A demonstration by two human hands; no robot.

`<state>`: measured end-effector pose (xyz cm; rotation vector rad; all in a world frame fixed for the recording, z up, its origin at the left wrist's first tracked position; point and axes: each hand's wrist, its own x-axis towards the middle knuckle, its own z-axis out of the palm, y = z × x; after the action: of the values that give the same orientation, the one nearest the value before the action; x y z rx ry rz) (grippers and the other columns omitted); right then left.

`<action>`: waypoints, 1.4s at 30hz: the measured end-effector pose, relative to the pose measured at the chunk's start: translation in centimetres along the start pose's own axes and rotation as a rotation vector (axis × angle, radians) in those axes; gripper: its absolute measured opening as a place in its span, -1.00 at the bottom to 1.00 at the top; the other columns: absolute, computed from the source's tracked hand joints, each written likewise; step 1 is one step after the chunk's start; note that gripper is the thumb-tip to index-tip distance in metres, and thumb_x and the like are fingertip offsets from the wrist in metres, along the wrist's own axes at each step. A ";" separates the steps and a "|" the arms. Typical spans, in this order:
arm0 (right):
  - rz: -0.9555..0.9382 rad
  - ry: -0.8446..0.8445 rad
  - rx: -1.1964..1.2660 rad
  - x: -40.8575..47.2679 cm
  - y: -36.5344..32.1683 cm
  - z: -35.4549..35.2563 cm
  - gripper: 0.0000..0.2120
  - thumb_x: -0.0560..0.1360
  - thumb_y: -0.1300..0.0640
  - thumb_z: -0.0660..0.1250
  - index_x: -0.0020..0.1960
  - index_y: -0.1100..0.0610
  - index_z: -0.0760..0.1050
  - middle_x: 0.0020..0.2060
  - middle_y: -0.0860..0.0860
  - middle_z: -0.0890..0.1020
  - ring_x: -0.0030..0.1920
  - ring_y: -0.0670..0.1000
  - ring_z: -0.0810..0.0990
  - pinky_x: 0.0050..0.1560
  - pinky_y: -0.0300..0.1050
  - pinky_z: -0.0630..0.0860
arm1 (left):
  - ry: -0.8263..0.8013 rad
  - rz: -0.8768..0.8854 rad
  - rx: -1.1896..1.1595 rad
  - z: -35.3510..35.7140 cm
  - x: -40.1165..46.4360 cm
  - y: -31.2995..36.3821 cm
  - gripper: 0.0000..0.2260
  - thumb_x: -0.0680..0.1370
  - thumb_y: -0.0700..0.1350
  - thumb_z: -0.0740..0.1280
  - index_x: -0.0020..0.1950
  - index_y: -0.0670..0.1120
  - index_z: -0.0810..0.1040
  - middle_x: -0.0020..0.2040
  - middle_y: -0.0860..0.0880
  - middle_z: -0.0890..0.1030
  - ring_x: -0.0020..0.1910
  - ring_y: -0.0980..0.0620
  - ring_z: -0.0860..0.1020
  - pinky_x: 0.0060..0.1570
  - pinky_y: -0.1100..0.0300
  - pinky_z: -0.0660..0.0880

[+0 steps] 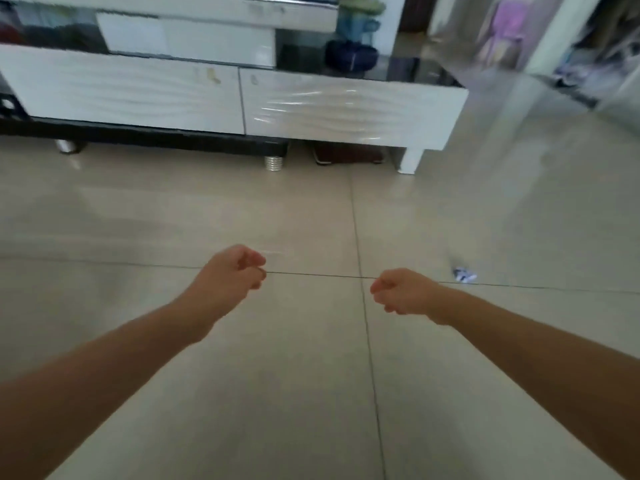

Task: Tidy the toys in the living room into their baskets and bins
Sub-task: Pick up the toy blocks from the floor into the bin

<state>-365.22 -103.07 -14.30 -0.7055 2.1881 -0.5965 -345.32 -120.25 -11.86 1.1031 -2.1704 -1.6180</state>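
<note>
Blue-white small toy [465, 275] on floor [311, 209], blurred.

TV cabinet [242, 98] stood along far edge of floor [277, 375], w/ a vase [351, 53] on its right-end shelf & a bag-like item [348, 154] under it, near its right leg. Small toy [465, 274] lay on floor well in front of cabinet's right end, just right of right hand [403, 292]; left hand [235, 271] further left.

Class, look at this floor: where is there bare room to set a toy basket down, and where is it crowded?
Bare tile lies between the cabinet and the two hands, left hand and right hand, and below them between the forearms. Right of the right hand a small scrap lies on the floor. The far right corner looks cluttered but blurred.
</note>
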 end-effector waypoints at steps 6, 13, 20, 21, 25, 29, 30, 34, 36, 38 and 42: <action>0.242 0.301 0.100 -0.7 13.3 -7.6 -0.83 0.51 0.29 0.20 -0.01 0.12 0.53 -0.01 0.12 0.57 -0.13 0.04 0.51 -0.17 -0.18 0.39 | -0.599 0.116 0.722 17.8 3.6 1.4 -0.66 0.57 -0.03 0.23 0.33 -0.05 0.35 0.25 -0.04 0.42 0.18 -0.02 0.44 0.14 0.19 0.39; 0.287 0.452 -0.002 2.5 20.2 -8.8 -0.73 0.53 0.23 0.15 0.16 0.11 0.52 0.21 0.05 0.54 0.22 0.07 0.49 0.10 -0.27 0.34 | -0.641 0.001 1.107 32.8 3.6 -0.2 -0.14 0.44 0.12 0.38 0.51 0.15 -0.18 0.53 -0.16 -0.22 0.49 -0.30 -0.13 0.37 -0.26 0.09; 0.154 0.428 -0.152 10.0 20.9 -10.0 -0.55 0.52 0.25 0.18 0.38 0.02 0.30 0.45 0.05 0.18 0.43 0.08 0.20 0.35 -0.08 0.19 | -0.620 0.012 1.312 35.4 3.7 -1.5 -0.04 0.40 0.10 0.44 0.50 0.16 -0.24 0.49 -0.31 -0.27 0.44 -0.44 -0.15 0.34 -0.26 0.16; 0.132 0.417 -0.191 11.2 20.9 -10.1 -0.50 0.52 0.25 0.18 0.42 0.00 0.23 0.49 0.04 0.09 0.47 0.07 0.11 0.40 -0.05 0.13 | -0.623 0.006 1.323 35.6 3.9 -1.7 -0.05 0.41 0.09 0.43 0.50 0.16 -0.24 0.49 -0.31 -0.26 0.44 -0.44 -0.15 0.34 -0.26 0.16; 0.103 0.380 -0.312 13.2 21.4 -9.6 -0.53 0.54 0.14 0.18 0.43 -0.02 0.23 0.46 0.05 0.14 0.48 0.09 0.04 0.40 -0.01 0.11 | -0.637 0.012 1.367 35.6 3.9 -1.8 -0.07 0.43 0.09 0.41 0.50 0.15 -0.26 0.48 -0.32 -0.26 0.44 -0.44 -0.14 0.34 -0.25 0.17; 0.018 0.464 -0.298 11.3 23.0 -7.9 -0.75 0.54 0.27 0.13 0.16 0.12 0.47 0.16 0.10 0.44 0.23 0.16 0.30 0.15 -0.06 0.32 | -0.626 -0.005 1.350 35.4 4.1 -1.7 -0.08 0.42 0.09 0.41 0.50 0.18 -0.23 0.49 -0.30 -0.25 0.45 -0.42 -0.13 0.35 -0.23 0.16; 0.006 0.474 -0.198 9.9 23.5 -7.7 -0.73 0.51 0.31 0.14 0.13 0.13 0.50 0.11 0.11 0.47 0.18 0.16 0.34 0.13 -0.08 0.32 | -0.619 -0.010 1.354 35.3 4.0 -1.7 -0.08 0.42 0.09 0.41 0.50 0.18 -0.22 0.49 -0.29 -0.24 0.45 -0.41 -0.12 0.35 -0.22 0.18; 0.073 0.669 0.390 1.6 26.4 -7.3 -0.77 0.46 0.32 0.21 0.01 0.15 0.58 -0.10 0.03 0.56 -0.11 -0.01 0.50 -0.08 -0.35 0.37 | -0.574 0.019 1.418 34.4 3.3 -1.4 -0.12 0.42 0.14 0.37 0.50 0.18 -0.19 0.47 -0.29 -0.14 0.44 -0.35 0.01 0.33 -0.12 0.27; 0.165 0.747 0.714 -3.8 29.1 -7.8 -0.81 0.47 0.31 0.22 -0.09 0.10 0.57 -0.25 0.01 0.53 -0.28 -0.05 0.45 -0.29 -0.35 0.38 | -0.544 0.159 1.532 35.3 2.3 -1.0 -0.16 0.45 0.17 0.32 0.51 0.13 -0.21 0.48 -0.28 -0.07 0.47 -0.26 0.02 0.36 -0.10 0.22; 0.248 0.870 0.956 -8.9 31.9 -8.6 -0.78 0.45 0.35 0.18 -0.19 0.10 0.52 -0.37 0.04 0.48 -0.38 -0.02 0.40 -0.36 -0.24 0.34 | -0.565 0.396 1.539 37.6 0.6 0.5 -0.24 0.52 0.15 0.25 0.53 0.08 -0.18 0.52 -0.20 -0.04 0.51 -0.17 -0.04 0.40 -0.13 0.11; 0.460 1.165 1.178 -19.3 38.8 -8.6 -0.76 0.47 0.34 0.13 -0.28 0.16 0.49 -0.47 0.05 0.41 -0.46 -0.01 0.36 -0.49 -0.28 0.29 | -0.742 0.722 1.221 46.7 -5.6 3.8 -0.37 0.57 0.08 0.19 0.54 0.06 -0.05 0.55 -0.09 0.03 0.53 -0.08 -0.02 0.44 -0.06 0.01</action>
<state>-372.33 -60.24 -22.61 0.9672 2.1570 -2.0830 -369.86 -81.99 -24.42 -0.3648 -3.5106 -0.2480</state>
